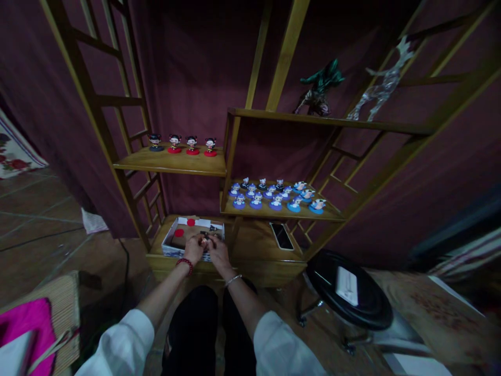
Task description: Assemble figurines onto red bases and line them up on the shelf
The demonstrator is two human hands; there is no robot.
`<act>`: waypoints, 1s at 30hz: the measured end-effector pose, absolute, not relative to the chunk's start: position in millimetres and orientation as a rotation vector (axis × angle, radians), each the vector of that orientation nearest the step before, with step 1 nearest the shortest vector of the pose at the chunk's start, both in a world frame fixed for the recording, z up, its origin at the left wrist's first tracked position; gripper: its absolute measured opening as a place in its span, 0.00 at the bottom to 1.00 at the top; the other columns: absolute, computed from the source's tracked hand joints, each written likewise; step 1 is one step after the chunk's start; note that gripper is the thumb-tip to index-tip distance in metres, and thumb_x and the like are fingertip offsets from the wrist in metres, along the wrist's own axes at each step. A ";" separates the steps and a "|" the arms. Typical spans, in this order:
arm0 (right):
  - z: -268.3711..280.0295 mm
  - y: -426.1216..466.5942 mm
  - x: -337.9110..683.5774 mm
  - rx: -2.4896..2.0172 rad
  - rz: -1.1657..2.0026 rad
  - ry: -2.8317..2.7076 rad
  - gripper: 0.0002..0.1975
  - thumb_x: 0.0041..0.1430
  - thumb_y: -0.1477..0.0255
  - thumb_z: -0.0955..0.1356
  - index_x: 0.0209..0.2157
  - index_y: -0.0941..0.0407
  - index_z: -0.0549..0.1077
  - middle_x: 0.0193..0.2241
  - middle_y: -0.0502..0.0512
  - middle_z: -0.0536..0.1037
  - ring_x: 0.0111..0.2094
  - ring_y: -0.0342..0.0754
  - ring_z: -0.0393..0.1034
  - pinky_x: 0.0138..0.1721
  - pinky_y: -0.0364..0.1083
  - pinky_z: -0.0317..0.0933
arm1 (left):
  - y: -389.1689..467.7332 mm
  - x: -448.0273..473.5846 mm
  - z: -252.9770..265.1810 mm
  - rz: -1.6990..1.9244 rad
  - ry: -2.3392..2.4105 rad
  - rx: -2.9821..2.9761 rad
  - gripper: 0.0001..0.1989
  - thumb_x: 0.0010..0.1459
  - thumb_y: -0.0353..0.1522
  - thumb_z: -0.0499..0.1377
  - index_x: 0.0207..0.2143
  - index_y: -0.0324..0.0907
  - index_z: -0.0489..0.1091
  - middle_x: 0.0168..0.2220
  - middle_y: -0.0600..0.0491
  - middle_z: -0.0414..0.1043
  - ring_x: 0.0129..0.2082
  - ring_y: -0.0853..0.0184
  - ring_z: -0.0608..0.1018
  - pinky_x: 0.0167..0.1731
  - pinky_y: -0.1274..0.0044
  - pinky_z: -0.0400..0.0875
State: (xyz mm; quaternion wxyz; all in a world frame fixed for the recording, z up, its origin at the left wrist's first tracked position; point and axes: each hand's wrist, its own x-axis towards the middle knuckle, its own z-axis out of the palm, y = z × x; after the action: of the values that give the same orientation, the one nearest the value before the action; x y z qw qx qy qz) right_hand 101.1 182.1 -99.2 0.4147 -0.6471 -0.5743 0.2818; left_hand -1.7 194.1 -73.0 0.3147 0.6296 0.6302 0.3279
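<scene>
Both hands meet over the front edge of a white cardboard box (168,239) on the low shelf. My left hand (193,249), with a red beaded bracelet at its wrist, has its fingers closed on a small figurine (204,241). My right hand (218,253), with a silver bangle, grips the same piece from the other side. Fingers hide most of it; a dark part and a pale part show. Inside the box lie two red round bases (179,233) and a small dark-and-white figure part (213,228) on brown cardboard.
Red- and black-based figurines (191,145) stand on the upper left shelf. Several purple- and blue-based figurines (256,200) fill the middle right shelf. A phone (282,236) lies on the low shelf. Two statues, one green (319,86), one clear (383,83), stand above. A black stool (368,297) is right.
</scene>
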 end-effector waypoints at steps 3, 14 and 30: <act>-96.2 177.7 101.8 -1.586 0.733 -1.419 0.14 0.54 0.71 0.61 0.41 0.55 0.72 0.39 0.53 0.76 0.41 0.46 0.70 0.45 0.45 0.61 | 186.6 -2.7 -70.6 0.973 1.601 1.590 0.11 0.46 0.24 0.57 0.34 0.39 0.71 0.29 0.50 0.74 0.32 0.68 0.74 0.36 0.77 0.66; -84.9 160.2 100.1 -1.403 0.836 -1.351 0.14 0.52 0.67 0.62 0.39 0.52 0.73 0.33 0.50 0.78 0.34 0.45 0.71 0.39 0.45 0.64 | 159.6 -5.5 -65.6 1.289 1.456 1.281 0.11 0.45 0.23 0.55 0.32 0.40 0.72 0.28 0.50 0.74 0.32 0.65 0.75 0.40 0.72 0.66; -51.1 136.2 100.0 -1.237 0.928 -1.386 0.14 0.51 0.70 0.63 0.39 0.51 0.73 0.36 0.50 0.77 0.37 0.45 0.71 0.42 0.46 0.64 | 126.9 -2.2 -53.7 1.522 1.288 1.083 0.08 0.44 0.27 0.58 0.31 0.39 0.68 0.28 0.51 0.72 0.29 0.68 0.74 0.35 0.74 0.67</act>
State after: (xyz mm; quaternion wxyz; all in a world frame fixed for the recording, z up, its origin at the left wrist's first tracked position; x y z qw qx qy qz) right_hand 100.0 136.2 -51.1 0.5077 -0.5131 -0.5750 0.3852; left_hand -2.2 126.9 -53.7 0.4227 0.4325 0.5146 0.6078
